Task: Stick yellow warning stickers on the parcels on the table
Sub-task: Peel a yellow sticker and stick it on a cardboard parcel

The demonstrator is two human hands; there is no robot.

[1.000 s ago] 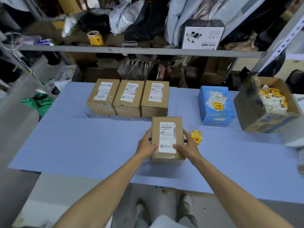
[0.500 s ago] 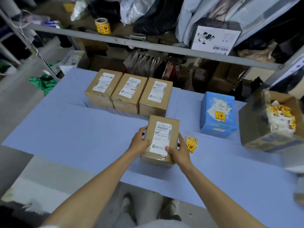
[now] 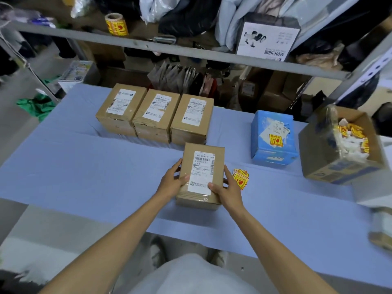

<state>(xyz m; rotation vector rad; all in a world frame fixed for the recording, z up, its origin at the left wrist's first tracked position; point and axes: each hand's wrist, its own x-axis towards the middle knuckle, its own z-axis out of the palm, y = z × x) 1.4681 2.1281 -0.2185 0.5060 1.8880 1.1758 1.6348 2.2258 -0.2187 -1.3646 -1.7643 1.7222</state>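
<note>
A brown cardboard parcel (image 3: 188, 158) with a white shipping label lies on the blue table (image 3: 84, 170) in front of me. My left hand (image 3: 170, 184) grips its left side and my right hand (image 3: 228, 193) grips its near right corner. A small pile of yellow warning stickers (image 3: 241, 178) lies on the table just right of my right hand. Three more brown parcels (image 3: 156, 112) stand side by side behind the held one. A blue parcel (image 3: 272, 136) at the right carries a yellow sticker on top.
An open cardboard box (image 3: 339, 168) with sticker scraps and backing paper stands at the far right. A roll of yellow stickers (image 3: 117, 24) sits on the shelf behind the table. A grey shelf rail (image 3: 191, 54) crosses above the table's far edge.
Both hands have kept their grip on the parcel, which has turned slightly. My view has shifted and tilted a little; the other parcels have not moved.
</note>
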